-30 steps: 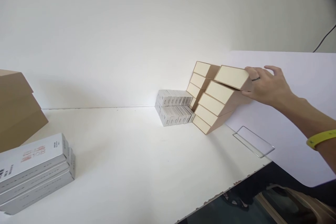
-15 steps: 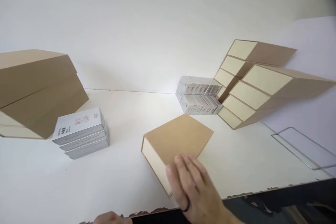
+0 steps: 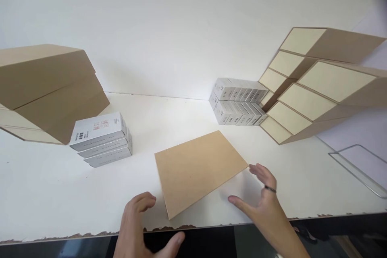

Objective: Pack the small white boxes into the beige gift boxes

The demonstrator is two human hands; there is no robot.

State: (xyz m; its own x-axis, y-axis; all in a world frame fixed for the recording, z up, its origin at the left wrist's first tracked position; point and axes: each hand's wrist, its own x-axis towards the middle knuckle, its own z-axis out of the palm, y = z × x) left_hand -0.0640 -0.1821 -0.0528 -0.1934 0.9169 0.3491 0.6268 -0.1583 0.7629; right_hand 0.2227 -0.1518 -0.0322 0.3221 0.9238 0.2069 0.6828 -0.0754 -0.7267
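Observation:
A tan cardboard box (image 3: 199, 171) lies at the middle of the white table, its plain broad face up. At its near left corner is my left hand (image 3: 136, 221), open, thumb stretched out over the table's edge and fingers slightly curled, apart from the box. My right hand (image 3: 263, 199) is open at the box's right side. Its fingertips are at the right corner; whether they touch it I cannot tell. A dark ring circles one finger of this hand.
Several small white boxes (image 3: 102, 137) are stacked at left, beside large tan boxes (image 3: 57, 92). Two rows of small white boxes (image 3: 237, 102) stand against the wall. Stacked tan boxes (image 3: 305, 88) lean at right, near a wire frame (image 3: 359, 173). The table's front edge (image 3: 81, 235) is chipped.
My right hand has let go of the box and moved right, fingers spread. My left hand has come up from the bottom edge. The box has turned and its pale side no longer shows.

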